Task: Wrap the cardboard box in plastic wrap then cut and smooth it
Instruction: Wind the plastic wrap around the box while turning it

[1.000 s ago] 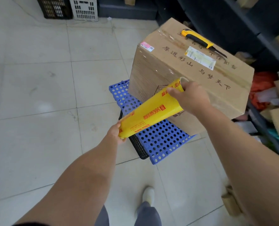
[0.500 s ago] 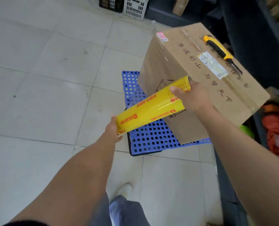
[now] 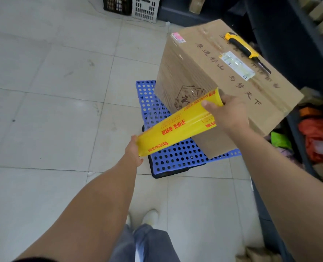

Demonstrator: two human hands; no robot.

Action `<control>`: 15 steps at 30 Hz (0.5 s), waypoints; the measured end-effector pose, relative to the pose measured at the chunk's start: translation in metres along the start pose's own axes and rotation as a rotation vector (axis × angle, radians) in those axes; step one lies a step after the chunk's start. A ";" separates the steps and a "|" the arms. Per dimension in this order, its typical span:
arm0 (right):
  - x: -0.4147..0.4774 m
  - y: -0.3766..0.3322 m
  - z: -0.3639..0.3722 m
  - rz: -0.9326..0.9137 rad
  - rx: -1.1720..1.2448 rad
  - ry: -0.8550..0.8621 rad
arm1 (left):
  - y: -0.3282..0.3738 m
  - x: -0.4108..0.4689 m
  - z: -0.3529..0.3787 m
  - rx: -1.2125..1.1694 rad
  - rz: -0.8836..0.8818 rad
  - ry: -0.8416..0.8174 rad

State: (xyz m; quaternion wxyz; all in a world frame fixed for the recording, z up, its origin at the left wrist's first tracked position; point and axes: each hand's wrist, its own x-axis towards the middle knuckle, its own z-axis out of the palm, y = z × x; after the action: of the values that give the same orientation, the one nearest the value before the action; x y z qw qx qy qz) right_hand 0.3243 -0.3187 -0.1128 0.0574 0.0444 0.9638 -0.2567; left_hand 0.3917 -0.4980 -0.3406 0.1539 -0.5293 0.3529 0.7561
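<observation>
A large brown cardboard box (image 3: 213, 69) with printed black characters stands on a blue perforated plastic pallet (image 3: 175, 154). Layers of clear wrap show on its left side. I hold a yellow roll of plastic wrap (image 3: 177, 123) slanted in front of the box's near corner. My left hand (image 3: 133, 154) grips the roll's lower end and my right hand (image 3: 226, 112) grips its upper end, close to the box. A yellow and black utility knife (image 3: 242, 47) lies on the box's top, near the far edge.
Pale floor tiles spread to the left and front. A black crate (image 3: 117, 5) and a white crate (image 3: 146, 8) stand at the back. Dark shelving (image 3: 298, 44) with cartons and coloured bags (image 3: 319, 137) crowds the right side. My shoe (image 3: 151, 216) is below.
The roll has turned in my hands, showing different print, and I have shifted around the box's corner, so the box sits further right and slightly lower in view.
</observation>
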 end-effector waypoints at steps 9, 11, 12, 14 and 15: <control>-0.018 0.009 -0.012 -0.017 -0.027 -0.027 | -0.022 -0.017 -0.006 0.037 -0.057 -0.039; -0.019 0.012 -0.013 -0.055 -0.065 -0.032 | -0.026 -0.022 -0.004 0.055 -0.059 -0.035; -0.019 0.013 -0.014 -0.063 -0.089 -0.034 | -0.027 -0.026 -0.003 0.062 -0.052 -0.032; -0.017 0.014 -0.016 -0.055 -0.131 -0.055 | -0.030 -0.030 0.000 0.062 -0.038 -0.017; -0.016 0.015 -0.018 -0.047 -0.145 -0.075 | -0.033 -0.030 0.003 0.061 -0.028 -0.015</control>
State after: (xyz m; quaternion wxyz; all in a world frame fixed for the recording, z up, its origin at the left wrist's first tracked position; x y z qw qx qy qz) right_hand 0.3405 -0.2976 -0.1024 0.0903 0.0078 0.9778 -0.1891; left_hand 0.4218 -0.4687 -0.3249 0.1831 -0.5236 0.3671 0.7467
